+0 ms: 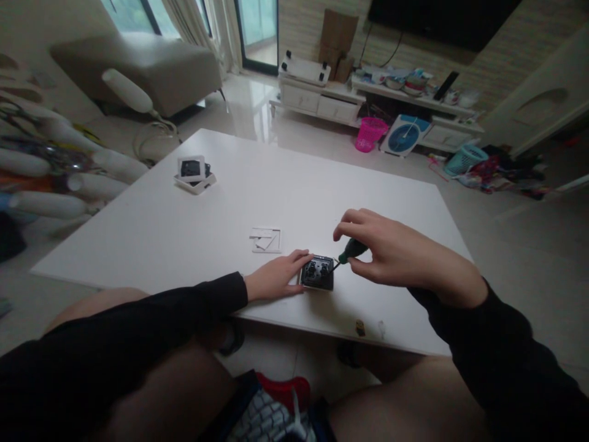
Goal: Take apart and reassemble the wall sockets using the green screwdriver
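Observation:
A black and white wall switch module (317,273) lies near the front edge of the white table (322,202). My left hand (275,277) is closed round its left side, thumb at the near edge and fingers at the far edge. In my right hand (380,248) is a screwdriver (352,250) with a dark green handle. Its shaft slants down to the left, and its tip meets the right part of the module; the exact contact point is too small to tell. White frame pieces (265,240) lie just beyond my left hand.
Further switch parts (194,174) are stacked at the table's far left. Small brownish bits (359,327) and a tiny clear piece (381,329) lie by the front edge at right. A pink basket (370,134) and a blue fan (405,135) stand on the floor beyond.

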Motion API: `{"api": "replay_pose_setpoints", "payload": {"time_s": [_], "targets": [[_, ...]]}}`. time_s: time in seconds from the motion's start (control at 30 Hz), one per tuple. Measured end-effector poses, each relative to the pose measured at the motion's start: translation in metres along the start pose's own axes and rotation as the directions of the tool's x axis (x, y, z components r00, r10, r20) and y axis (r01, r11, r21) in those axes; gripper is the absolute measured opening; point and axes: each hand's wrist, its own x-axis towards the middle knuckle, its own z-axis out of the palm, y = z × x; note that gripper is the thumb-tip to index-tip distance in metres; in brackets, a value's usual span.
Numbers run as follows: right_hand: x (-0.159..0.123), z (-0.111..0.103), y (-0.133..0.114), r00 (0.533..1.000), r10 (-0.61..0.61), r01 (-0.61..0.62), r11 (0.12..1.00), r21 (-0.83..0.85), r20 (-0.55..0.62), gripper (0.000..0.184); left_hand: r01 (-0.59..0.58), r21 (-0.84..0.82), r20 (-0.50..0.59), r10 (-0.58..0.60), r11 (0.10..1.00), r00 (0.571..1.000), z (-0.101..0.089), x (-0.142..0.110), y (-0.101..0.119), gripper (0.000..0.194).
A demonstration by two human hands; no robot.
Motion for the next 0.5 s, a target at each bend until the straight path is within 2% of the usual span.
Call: {"api": "replay_pose_setpoints", "payload": {"time_s": [0.1, 0.17, 0.33, 0.4, 0.5], "targets": [[0.002, 0.002, 0.0, 0.991, 0.135, -0.135, 0.99, -0.041, -0.021, 0.022, -0.002, 0.009, 0.001, 0.002, 1.0, 1.0, 0.0, 0.0, 0.0, 0.079], [0.003, 0.004, 0.0, 0.983, 0.18, -0.181, 0.983, -0.027, -0.035, 0.02, -0.004, 0.01, -0.001, 0.004, 1.0, 1.0, 0.001, 0.0, -0.001, 0.079], [-0.005, 0.005, 0.004, 0.987, 0.112, -0.082, 0.97, 0.23, -0.119, 0.02, -0.002, 0.023, -0.008, 0.002, 1.0, 1.0, 0.003, 0.001, -0.002, 0.079], [-0.013, 0.004, 0.007, 0.972, 0.142, -0.074, 0.94, 0.332, -0.185, 0.023, 0.001, 0.04, -0.009, 0.0, 0.999, 1.0, 0.004, 0.001, -0.002, 0.079], [-0.026, 0.001, 0.012, 0.927, 0.235, -0.093, 0.9, 0.426, -0.293, 0.023, -0.002, 0.053, -0.007, 0.002, 0.999, 1.0, 0.004, 0.001, -0.003, 0.08]]}}
